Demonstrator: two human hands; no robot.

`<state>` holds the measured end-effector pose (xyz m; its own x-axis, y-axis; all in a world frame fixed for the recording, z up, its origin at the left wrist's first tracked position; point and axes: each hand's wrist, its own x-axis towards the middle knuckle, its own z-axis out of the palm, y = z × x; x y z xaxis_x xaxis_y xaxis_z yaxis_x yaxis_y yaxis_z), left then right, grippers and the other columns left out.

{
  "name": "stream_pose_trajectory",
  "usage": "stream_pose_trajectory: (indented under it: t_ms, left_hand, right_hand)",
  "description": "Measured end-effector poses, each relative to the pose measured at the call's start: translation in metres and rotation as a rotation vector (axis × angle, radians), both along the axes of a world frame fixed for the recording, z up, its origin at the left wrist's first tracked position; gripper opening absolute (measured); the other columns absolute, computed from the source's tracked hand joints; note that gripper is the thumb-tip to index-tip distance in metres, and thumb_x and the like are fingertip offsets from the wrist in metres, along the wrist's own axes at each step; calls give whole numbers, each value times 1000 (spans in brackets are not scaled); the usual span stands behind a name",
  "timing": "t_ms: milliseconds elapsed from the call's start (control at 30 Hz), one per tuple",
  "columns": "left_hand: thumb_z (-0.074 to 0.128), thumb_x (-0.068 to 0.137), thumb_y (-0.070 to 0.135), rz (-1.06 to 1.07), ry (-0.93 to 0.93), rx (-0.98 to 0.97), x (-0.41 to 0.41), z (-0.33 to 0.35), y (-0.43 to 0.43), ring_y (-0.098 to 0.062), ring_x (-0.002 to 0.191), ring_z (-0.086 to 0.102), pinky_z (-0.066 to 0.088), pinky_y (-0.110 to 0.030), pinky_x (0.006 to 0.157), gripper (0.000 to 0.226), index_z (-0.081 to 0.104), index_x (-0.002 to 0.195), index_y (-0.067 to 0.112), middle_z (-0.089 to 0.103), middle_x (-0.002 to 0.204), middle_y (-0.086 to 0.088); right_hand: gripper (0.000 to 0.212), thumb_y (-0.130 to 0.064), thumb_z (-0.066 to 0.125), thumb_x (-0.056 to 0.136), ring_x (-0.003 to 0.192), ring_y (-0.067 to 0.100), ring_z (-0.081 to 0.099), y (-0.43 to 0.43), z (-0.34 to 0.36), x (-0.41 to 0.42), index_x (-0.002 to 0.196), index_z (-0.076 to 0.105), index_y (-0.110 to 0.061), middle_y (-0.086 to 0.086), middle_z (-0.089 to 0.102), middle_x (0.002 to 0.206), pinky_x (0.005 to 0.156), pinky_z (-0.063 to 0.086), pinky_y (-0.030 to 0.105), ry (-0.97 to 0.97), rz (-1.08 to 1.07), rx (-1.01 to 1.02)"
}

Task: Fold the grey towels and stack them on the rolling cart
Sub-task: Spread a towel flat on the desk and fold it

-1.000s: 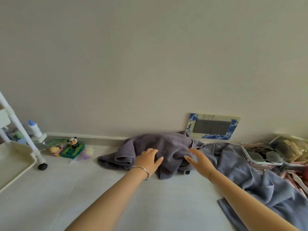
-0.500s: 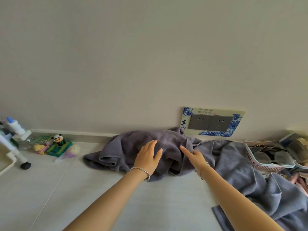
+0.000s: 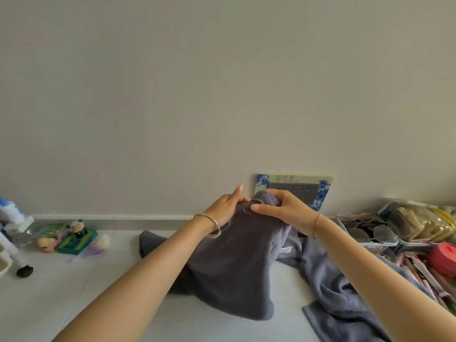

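A dark grey towel [image 3: 237, 265] hangs lifted off the pale floor, its lower part still trailing on the tiles. My left hand [image 3: 227, 206] pinches its top edge from the left. My right hand [image 3: 283, 209] grips the same bunched top edge from the right, thumb across the cloth. A second grey towel [image 3: 328, 282] lies crumpled on the floor to the right, partly under my right forearm. Only a white leg and black caster of the rolling cart [image 3: 23, 270] show at the far left edge.
A wall with a socket plate in a blue-patterned frame [image 3: 318, 191] stands right behind my hands. Small toys and a panda figure [image 3: 77, 229] sit at the left by the skirting. Baskets of clutter [image 3: 370, 233] and a red lid [image 3: 444, 260] crowd the right.
Both hands went from resting flat on the heaped towel to taking hold of its edge and lifting it up off the floor. The view shifted left to right, the cart sliding nearly out of sight.
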<state>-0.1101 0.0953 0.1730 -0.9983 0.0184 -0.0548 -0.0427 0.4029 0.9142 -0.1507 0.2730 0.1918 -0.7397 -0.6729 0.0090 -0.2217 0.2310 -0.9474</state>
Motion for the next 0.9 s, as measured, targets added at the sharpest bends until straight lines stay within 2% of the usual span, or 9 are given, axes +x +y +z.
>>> stream_pose_trajectory:
  t_ms: [67,167,267,333,433,533,633,800,900]
  left_hand:
    - [17,99,47,-11,-12,-7,10,14,0,-15,105,57,35,-19,89,60,65,99,11,64,104,-4]
    - [28,92,60,-89,-17,-5,26,36,0,-9,90,61,47,-22,85,62,67,106,13,66,98,-1]
    - [42,73,80,-160,35,-64,39,58,-7,-9,76,57,47,-29,81,78,69,94,10,62,84,2]
    - [52,76,70,-135,62,-68,47,72,-17,-2,70,60,49,-24,79,55,70,83,18,67,74,13]
    - [62,81,48,-121,97,16,62,95,-32,-11,84,67,50,-33,95,36,74,93,16,74,91,1]
    - [61,80,49,-150,113,27,82,120,-47,-13,87,67,50,-33,95,41,72,102,16,73,97,-2]
    - [59,73,57,-207,93,-63,102,149,-60,-12,85,68,50,-29,90,48,71,101,21,74,94,1]
    - [58,71,56,-216,136,-48,136,202,-74,-26,95,64,48,-38,95,61,67,106,8,67,111,-19]
    - [62,69,59,-226,127,-30,144,216,-83,-25,94,63,48,-36,92,62,67,106,9,67,111,-17]
  right_hand:
    - [21,-19,70,81,87,14,67,4,27,13,97,69,-6,9,71,94,84,54,27,13,17,-14]
    - [33,-28,73,72,84,16,66,10,51,22,95,66,-5,7,70,90,79,54,26,39,26,26]
    - [46,-37,83,64,86,12,64,14,70,30,97,63,-11,-3,68,90,82,51,26,154,15,210]
    - [44,-39,83,65,89,8,67,20,80,38,99,66,-17,-9,72,93,81,51,22,150,49,370]
    - [31,-44,77,70,77,8,66,30,93,55,85,70,-18,-8,73,83,67,46,16,53,142,449]
    - [54,-47,78,68,93,16,65,34,105,67,101,69,-5,7,71,101,80,50,21,-70,206,256]
    - [53,-39,76,74,105,23,62,29,127,82,114,64,-5,15,65,116,90,51,28,-89,269,116]
    - [56,-41,76,72,101,22,64,13,179,112,116,64,-9,13,66,116,84,54,28,17,338,-29]
    - [58,-50,80,64,91,21,64,5,192,117,110,68,-15,10,68,107,79,55,27,68,304,-100]
